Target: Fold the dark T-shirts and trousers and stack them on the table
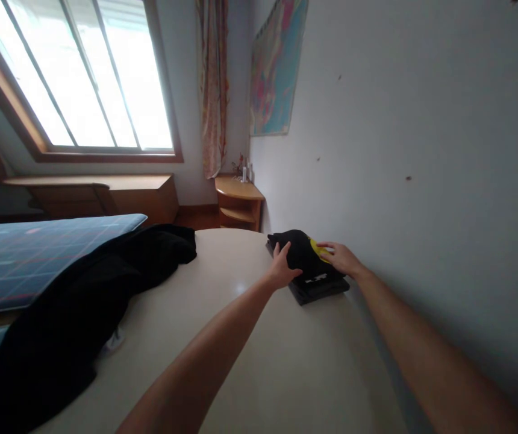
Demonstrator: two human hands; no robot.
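A folded black garment [299,250] with a yellow print and a small white mark lies on a folded dark grey garment [313,295], close to the wall. My left hand [281,269] rests on the black garment's left side, its fingers spread. At the right edge, my right hand [343,259] lies with outstretched fingers over the yellow print. Neither hand visibly grips the cloth. Farther left, a loose black garment [82,295] is spread over the table's edge, with a white tag [114,341] showing at its side.
The pale round-edged table [232,313] stands against the white wall [399,120]. A blue checked mattress [51,253] lies to the left. Beyond are a wooden corner shelf [240,188], a low wooden cabinet [146,193], a window [82,72] and a curtain [214,84].
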